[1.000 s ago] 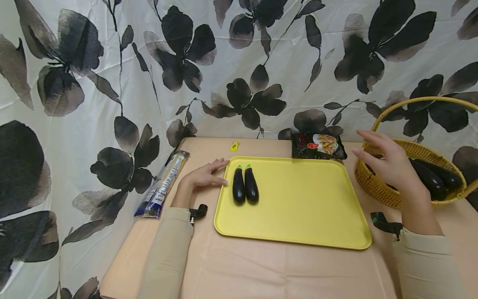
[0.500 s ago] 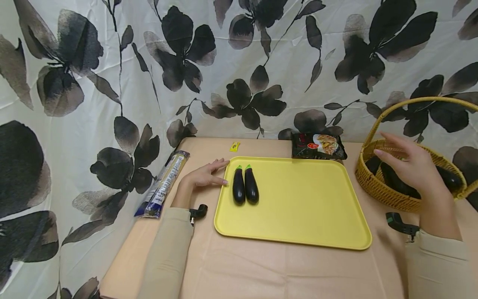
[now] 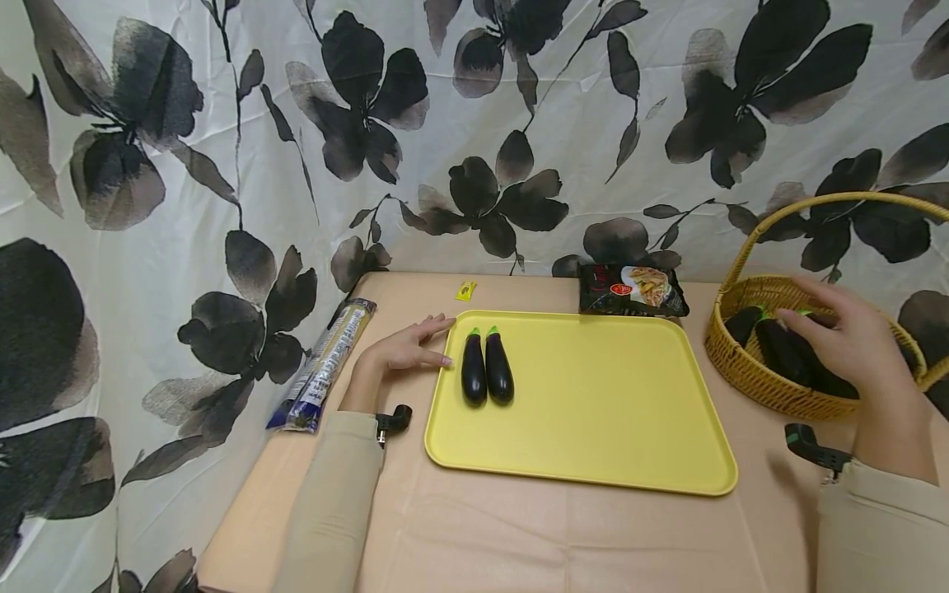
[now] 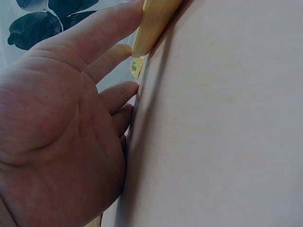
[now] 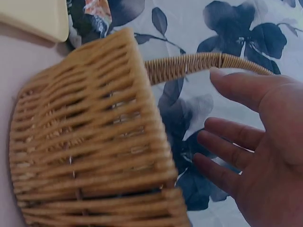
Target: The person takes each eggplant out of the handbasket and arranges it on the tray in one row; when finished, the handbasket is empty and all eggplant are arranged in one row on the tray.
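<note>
Two dark purple eggplants lie side by side at the left end of a yellow tray. My left hand rests at the tray's left edge, thumb and fingertips touching the rim. In the left wrist view, the left hand has its fingers extended against the tray edge. Over a wicker basket at the right hovers my right hand, its fingers loosely extended and holding nothing. More eggplants lie in the basket, partly hidden by that hand. The right wrist view shows the right hand beside the basket's wall.
A black food packet stands behind the tray. Long blue-and-clear packages lie along the table's left edge. A small yellow wrapped piece sits at the back. The basket's tall handle arches over it, with a floral curtain behind.
My right hand has moved right across the basket, uncovering eggplants in its left part and covering those at the right. The left hand and the tray have stayed put.
</note>
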Demonstrator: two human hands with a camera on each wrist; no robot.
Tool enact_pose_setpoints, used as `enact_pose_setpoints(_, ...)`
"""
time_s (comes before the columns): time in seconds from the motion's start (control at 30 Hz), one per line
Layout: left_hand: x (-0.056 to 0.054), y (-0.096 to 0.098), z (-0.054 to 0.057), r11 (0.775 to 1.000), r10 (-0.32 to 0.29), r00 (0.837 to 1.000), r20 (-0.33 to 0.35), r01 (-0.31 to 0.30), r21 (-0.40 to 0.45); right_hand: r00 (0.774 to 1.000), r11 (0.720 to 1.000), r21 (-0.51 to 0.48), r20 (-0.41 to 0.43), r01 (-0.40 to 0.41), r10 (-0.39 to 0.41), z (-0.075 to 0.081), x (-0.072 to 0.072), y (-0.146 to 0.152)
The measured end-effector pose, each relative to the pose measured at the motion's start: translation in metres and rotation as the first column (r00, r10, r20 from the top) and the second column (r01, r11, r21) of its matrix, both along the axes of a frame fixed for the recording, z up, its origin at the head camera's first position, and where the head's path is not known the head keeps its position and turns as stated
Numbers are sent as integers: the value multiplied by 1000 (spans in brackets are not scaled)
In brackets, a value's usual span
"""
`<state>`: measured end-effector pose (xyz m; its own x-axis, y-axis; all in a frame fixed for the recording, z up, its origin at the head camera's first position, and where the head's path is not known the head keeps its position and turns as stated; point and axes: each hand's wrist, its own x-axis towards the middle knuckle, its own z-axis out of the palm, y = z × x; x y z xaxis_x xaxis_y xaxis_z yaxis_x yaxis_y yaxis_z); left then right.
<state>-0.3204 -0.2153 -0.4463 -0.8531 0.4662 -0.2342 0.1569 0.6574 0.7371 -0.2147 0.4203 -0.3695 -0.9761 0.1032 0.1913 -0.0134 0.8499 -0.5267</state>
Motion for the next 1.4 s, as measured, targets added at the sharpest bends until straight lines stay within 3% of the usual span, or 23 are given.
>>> enact_pose_setpoints(0.6,-1,0,-2,1000,-2,1000,-5,2,-2,995,987,154,74,51,-63,-21,7,34)
enact_pose_setpoints(0.9,-1,0,-3,1000,-10,1000,-11,10,18,992,985,165,107,50,-68,-24,7,40)
enact_pose_setpoints(1.17,-1,0,-3,999,-5,1000,3,5,47,977,985,166,197,47,-79,-27,7,41)
enact_pose_setpoints(1.4,0,1,-1,1000,-4,1000,-3,4,23,973,986,157,216,53,-86,-29,6,43)
